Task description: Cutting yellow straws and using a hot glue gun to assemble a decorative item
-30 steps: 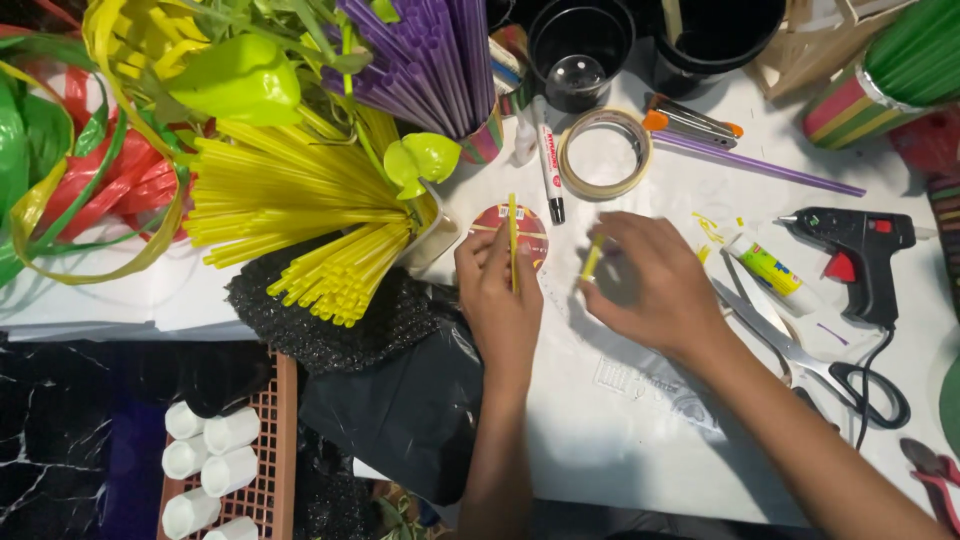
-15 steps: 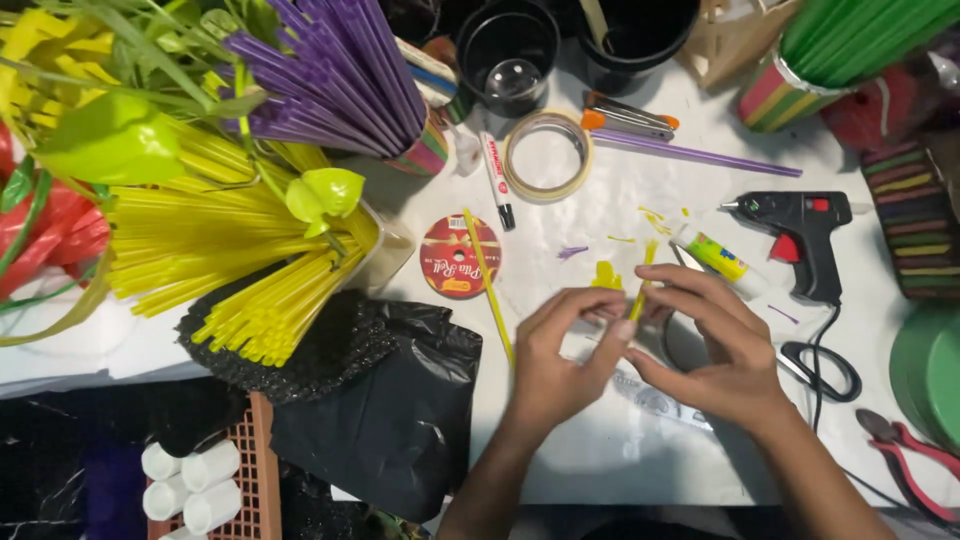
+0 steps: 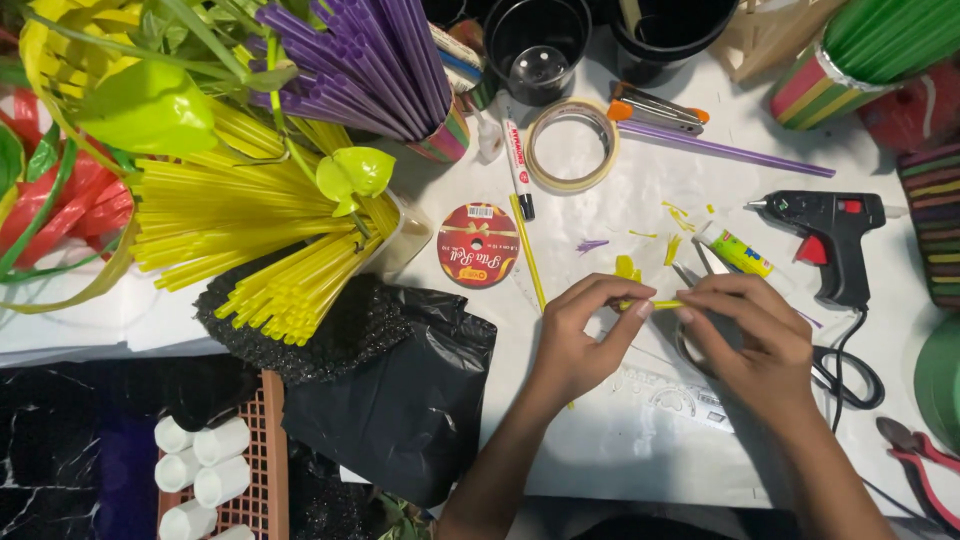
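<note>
My left hand (image 3: 585,335) and my right hand (image 3: 750,335) meet over the white table (image 3: 620,440), each pinching one end of a short yellow straw piece (image 3: 655,304) held level between them. A long yellow straw (image 3: 528,252) lies on the table just left of my left hand, running past a red ribbon spool (image 3: 477,245). Small yellow and purple straw scraps (image 3: 628,266) are scattered just beyond my fingers. Scissors (image 3: 840,365) lie partly hidden under my right hand.
A cup of yellow straws (image 3: 250,240) and a cup of purple straws (image 3: 370,60) stand at the left. Tape roll (image 3: 571,146), marker (image 3: 518,160), black glue gun (image 3: 830,235), glue tube (image 3: 740,252), black pots (image 3: 540,45) and a black bag (image 3: 400,400) surround the work spot.
My left hand let go of the long yellow straw by the spool and came right to join my right hand. The short straw piece turned from upright to level.
</note>
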